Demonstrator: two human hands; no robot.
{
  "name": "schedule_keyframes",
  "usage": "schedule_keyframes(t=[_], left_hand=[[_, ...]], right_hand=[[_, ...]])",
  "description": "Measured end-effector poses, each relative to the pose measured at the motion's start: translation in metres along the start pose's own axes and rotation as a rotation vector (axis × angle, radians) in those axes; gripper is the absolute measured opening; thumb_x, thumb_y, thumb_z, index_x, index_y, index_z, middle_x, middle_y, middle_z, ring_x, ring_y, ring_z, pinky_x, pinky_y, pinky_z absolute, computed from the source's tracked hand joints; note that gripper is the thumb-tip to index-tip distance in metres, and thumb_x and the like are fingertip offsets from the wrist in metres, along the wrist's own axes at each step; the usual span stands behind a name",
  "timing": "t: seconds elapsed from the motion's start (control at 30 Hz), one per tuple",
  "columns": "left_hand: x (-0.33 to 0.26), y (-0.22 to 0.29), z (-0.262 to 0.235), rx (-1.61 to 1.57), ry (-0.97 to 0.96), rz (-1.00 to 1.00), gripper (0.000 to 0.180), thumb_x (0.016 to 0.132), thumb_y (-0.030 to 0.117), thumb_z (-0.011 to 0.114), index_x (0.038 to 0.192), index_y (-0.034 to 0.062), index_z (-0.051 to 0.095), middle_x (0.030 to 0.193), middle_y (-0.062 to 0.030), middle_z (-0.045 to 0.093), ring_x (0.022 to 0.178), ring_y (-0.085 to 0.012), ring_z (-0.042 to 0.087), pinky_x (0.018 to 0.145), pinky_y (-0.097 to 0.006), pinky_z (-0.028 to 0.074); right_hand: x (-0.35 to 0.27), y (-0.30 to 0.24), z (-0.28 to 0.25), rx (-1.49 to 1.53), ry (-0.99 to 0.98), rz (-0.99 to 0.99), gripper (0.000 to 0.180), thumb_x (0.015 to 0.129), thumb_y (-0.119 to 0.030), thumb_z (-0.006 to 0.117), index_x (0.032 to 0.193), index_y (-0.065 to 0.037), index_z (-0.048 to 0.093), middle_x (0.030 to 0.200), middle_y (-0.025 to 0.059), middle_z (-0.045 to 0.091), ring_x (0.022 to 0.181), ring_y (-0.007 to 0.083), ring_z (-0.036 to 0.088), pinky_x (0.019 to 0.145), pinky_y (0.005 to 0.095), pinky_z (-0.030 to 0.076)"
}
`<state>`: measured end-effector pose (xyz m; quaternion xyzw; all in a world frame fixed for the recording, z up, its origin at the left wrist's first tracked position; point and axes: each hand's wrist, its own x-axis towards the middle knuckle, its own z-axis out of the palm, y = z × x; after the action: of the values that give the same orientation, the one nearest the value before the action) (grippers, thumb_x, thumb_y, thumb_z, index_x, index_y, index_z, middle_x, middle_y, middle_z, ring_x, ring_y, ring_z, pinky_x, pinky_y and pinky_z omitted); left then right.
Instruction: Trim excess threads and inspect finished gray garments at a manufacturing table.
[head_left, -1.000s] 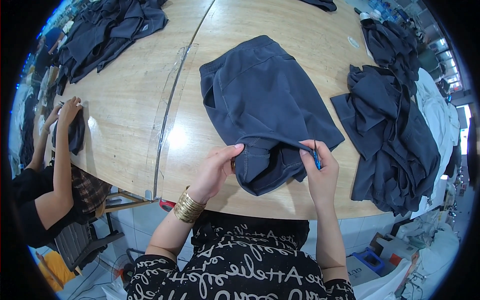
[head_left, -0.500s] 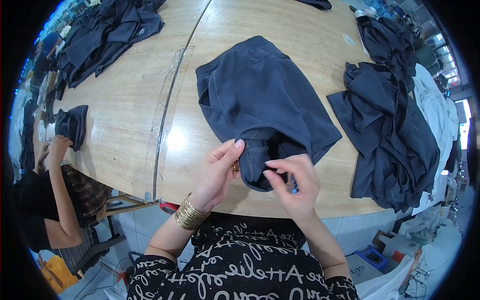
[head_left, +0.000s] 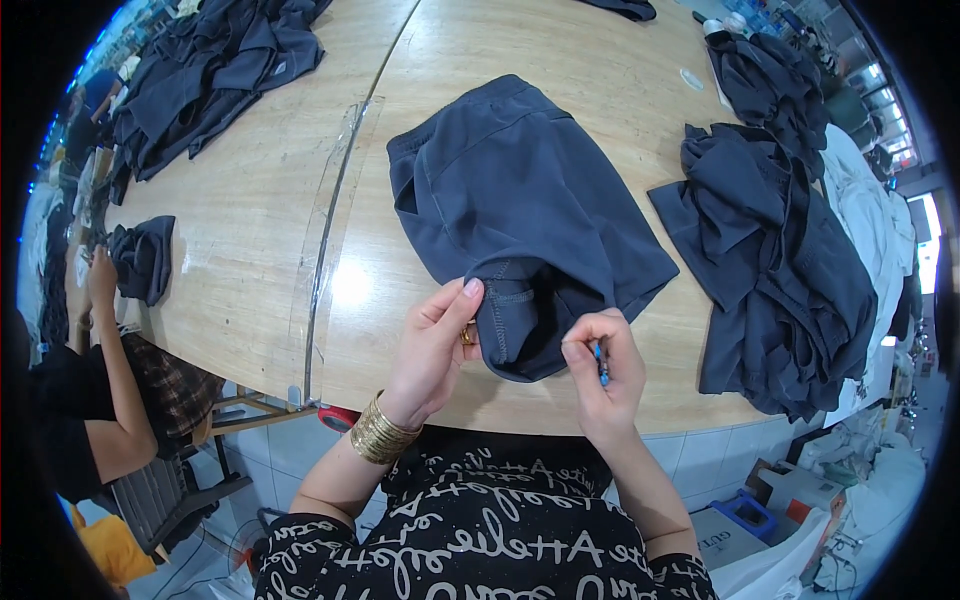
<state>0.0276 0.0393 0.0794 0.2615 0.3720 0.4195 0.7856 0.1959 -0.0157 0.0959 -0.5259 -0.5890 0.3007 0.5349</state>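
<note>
A pair of dark navy shorts [head_left: 530,190] lies on the table in front of me, waistband away and leg opening toward me. My left hand [head_left: 430,350] pinches the edge of that opening between thumb and fingers, with the hem turned back so its inner seam stitching shows. Just right of the opening, my right hand [head_left: 615,390] is closed and apart from the cloth. A small blue tool [head_left: 602,366] sits in its fingers; most of it is hidden, so its exact kind does not show.
Piles of dark garments lie at right [head_left: 775,270] and far left [head_left: 220,80] on the wooden table [head_left: 250,250]. A taped seam [head_left: 335,215] crosses the tabletop. At left, another person's arm [head_left: 125,375] reaches to a folded dark garment [head_left: 147,258].
My right hand has drawn back from the leg opening, slightly right and down, and its fingers have closed up. The left hand keeps its pinch. At left, the other person's hand has moved up.
</note>
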Motion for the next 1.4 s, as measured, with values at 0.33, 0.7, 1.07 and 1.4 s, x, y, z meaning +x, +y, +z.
schedule_keyframes(t=[0.33,0.7,1.07,1.4], left_hand=[[0.000,-0.005,0.007,0.004,0.028,0.034,0.027,0.096,0.027,0.048,0.106,0.0049,0.060,0.090,-0.0006,0.064,0.074,-0.0052,0.060,0.066,-0.020,0.051],[-0.005,-0.006,0.008,0.408,-0.101,0.153,0.031,0.082,0.004,0.065,0.112,0.0021,0.057,0.081,0.0012,0.063,0.070,-0.0012,0.054,0.063,-0.017,0.044],[-0.006,-0.005,0.004,0.294,-0.081,0.139,0.043,0.077,-0.003,0.068,0.110,0.0044,0.042,0.070,0.0012,0.058,0.064,-0.0011,0.052,0.057,-0.015,0.040],[-0.006,0.002,0.017,0.201,-0.051,0.180,0.058,0.078,-0.007,0.064,0.127,0.0051,0.036,0.065,0.0018,0.051,0.062,-0.0043,0.055,0.065,-0.022,0.052]], right_hand=[[-0.006,-0.007,0.004,-0.194,-0.038,0.127,0.030,0.080,-0.011,0.069,0.104,-0.002,0.054,0.077,0.0069,0.059,0.063,0.0126,0.054,0.061,0.0220,0.044],[0.013,0.010,0.019,0.332,-0.028,0.493,0.012,0.083,-0.009,0.065,0.089,0.001,0.062,0.065,-0.0076,0.047,0.058,-0.0003,0.035,0.053,0.0159,0.029],[0.020,0.005,0.013,0.176,-0.107,0.376,0.014,0.084,-0.009,0.064,0.094,0.000,0.061,0.075,0.0014,0.060,0.067,0.0043,0.049,0.060,0.0197,0.042],[-0.017,0.000,-0.012,-0.469,-0.043,0.056,0.023,0.077,-0.025,0.071,0.089,-0.007,0.062,0.072,0.0008,0.061,0.061,0.0168,0.054,0.061,0.0292,0.033]])
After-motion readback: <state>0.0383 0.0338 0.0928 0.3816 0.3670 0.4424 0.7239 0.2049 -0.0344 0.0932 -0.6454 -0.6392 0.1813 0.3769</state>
